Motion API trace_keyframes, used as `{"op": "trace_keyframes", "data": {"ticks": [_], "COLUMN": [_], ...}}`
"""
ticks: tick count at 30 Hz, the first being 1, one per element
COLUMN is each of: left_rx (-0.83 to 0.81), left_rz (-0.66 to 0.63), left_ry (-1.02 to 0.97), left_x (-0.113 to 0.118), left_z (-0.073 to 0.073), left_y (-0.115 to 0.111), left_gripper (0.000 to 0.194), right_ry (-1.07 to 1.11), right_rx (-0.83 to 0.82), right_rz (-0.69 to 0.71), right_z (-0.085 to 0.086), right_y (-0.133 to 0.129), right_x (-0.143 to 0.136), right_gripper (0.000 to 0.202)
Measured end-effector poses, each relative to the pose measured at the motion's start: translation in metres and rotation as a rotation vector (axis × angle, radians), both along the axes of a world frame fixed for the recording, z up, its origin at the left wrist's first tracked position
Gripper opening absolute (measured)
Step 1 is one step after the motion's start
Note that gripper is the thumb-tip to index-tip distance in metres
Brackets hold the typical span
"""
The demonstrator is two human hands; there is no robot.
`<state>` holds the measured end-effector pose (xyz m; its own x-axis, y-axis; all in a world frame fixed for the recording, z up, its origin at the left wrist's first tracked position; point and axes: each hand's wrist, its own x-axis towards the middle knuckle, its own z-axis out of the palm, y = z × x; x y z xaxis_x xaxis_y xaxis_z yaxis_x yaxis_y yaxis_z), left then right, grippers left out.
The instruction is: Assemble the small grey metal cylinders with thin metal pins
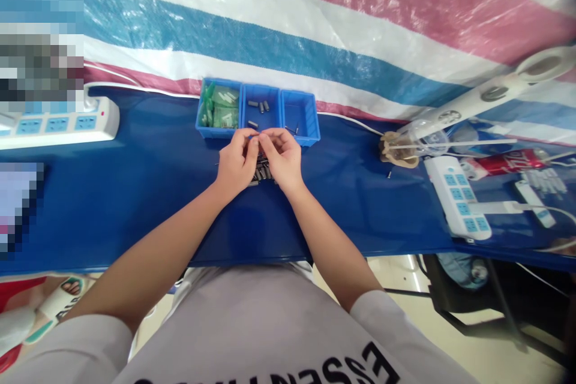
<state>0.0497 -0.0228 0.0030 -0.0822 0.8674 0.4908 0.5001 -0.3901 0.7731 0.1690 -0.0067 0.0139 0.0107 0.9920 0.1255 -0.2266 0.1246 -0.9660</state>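
Observation:
My left hand and my right hand meet at the fingertips just in front of the blue bins. Both are closed in a pinch, thumbs close together. Whatever sits between the fingertips is too small and too covered to make out. Below the hands, partly hidden by them, lies a pile of small dark metal cylinders on the blue tabletop. Several similar grey cylinders rest in the middle bin. Green-tinted plastic bags with small parts fill the left bin.
A screw or two lie in the right bin. Another small screw is on the table near a brown-based white stand. Power strips lie at both sides, with a red bottle at right. Striped sheeting hangs behind.

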Motion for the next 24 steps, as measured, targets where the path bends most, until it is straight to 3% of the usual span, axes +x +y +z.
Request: {"op": "trace_keyframes", "data": {"ticks": [13, 24], "left_rx": [-0.067, -0.049], "left_rz": [0.129, 0.137], "left_ry": [-0.018, -0.109], "left_x": [-0.004, -0.004], "left_z": [0.0, 0.001], "left_y": [0.003, 0.003], "left_gripper": [0.045, 0.047], "right_ry": [0.203, 0.176], "right_rx": [-0.243, -0.244], "right_rz": [0.127, 0.025], "right_z": [-0.001, -0.008], "right_y": [-0.002, 0.002], "right_x": [-0.001, -0.002], "right_gripper": [0.032, 0.035]}}
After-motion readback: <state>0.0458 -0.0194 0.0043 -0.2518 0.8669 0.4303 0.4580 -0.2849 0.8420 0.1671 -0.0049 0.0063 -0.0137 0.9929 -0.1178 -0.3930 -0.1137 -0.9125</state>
